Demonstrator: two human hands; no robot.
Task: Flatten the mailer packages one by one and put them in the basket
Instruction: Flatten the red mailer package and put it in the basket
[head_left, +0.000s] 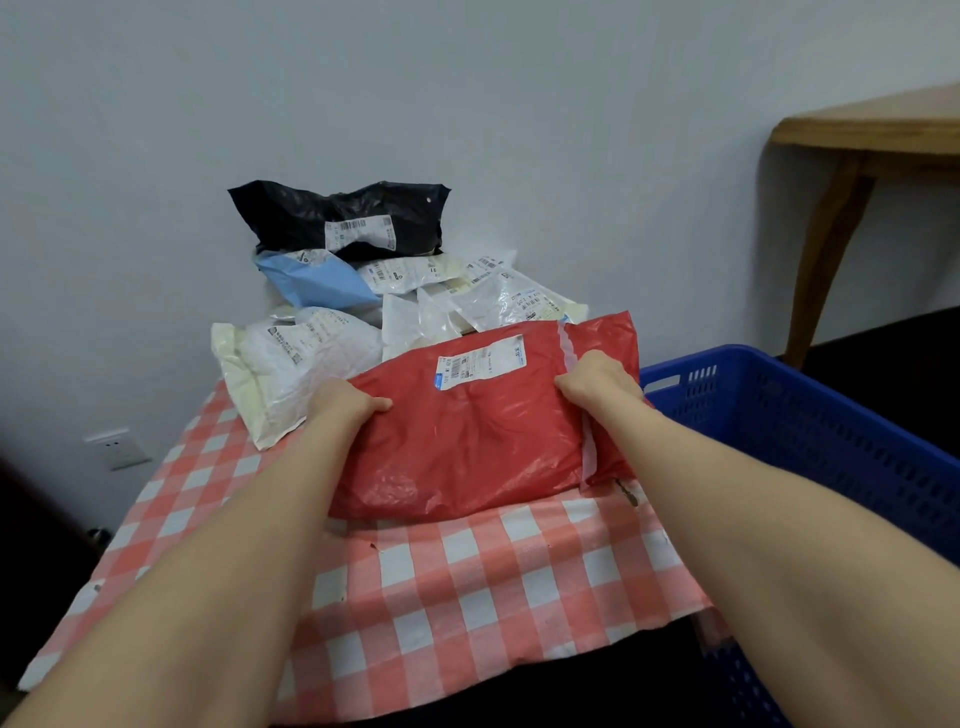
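Left grip (349, 406) and right grip (597, 385) clamped on opposite ends of red mailer (467, 447) at counter (467, 571) centre; basket (789, 415) beside right edge.

Head cam, fwd-down, close over table (483, 582)

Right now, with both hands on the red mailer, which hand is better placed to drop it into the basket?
Right. The right hand grips the red mailer's end nearest the blue basket; the left hand holds the far end and would probably have to reach across.
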